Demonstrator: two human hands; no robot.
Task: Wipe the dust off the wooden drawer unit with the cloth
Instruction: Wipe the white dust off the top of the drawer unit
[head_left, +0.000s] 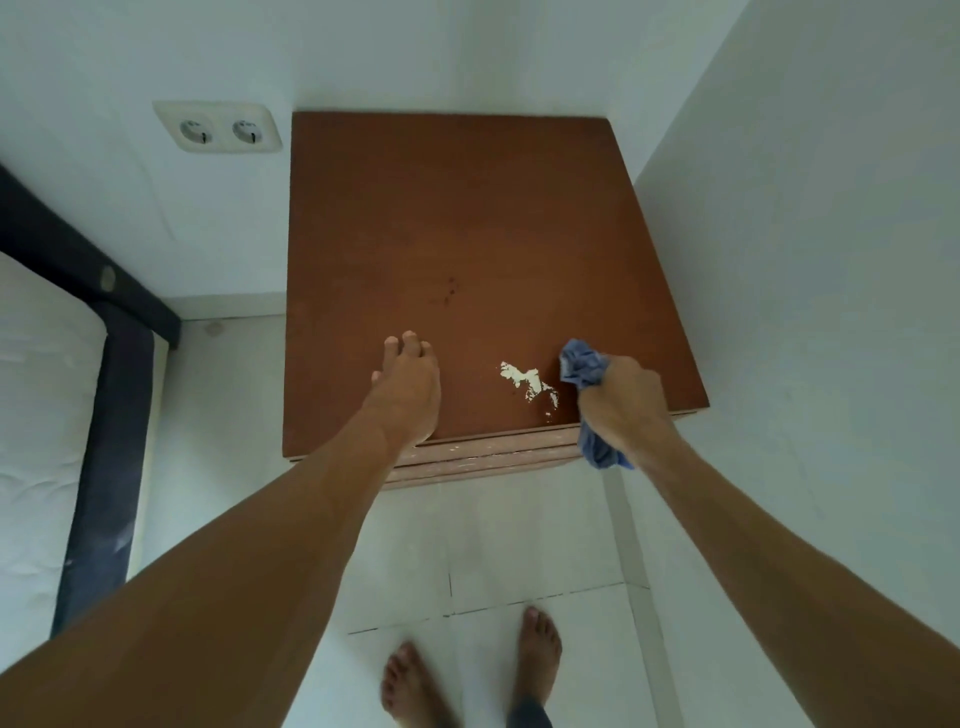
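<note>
The wooden drawer unit (457, 223) stands in a corner, and I look down on its flat brown top. A white chipped patch (524, 378) marks the top near its front edge. My right hand (626, 400) is shut on a crumpled blue cloth (582, 366). The cloth sticks out ahead of the fist onto the top, just right of the patch, and its tail hangs below the front edge. My left hand (408, 384) rests flat on the top near the front, fingers apart, holding nothing.
White walls close in behind and to the right of the unit. A double wall socket (218, 127) sits to its left. A bed with a dark frame (111, 374) and white mattress fills the left side. My bare feet (470, 670) stand on white floor tiles.
</note>
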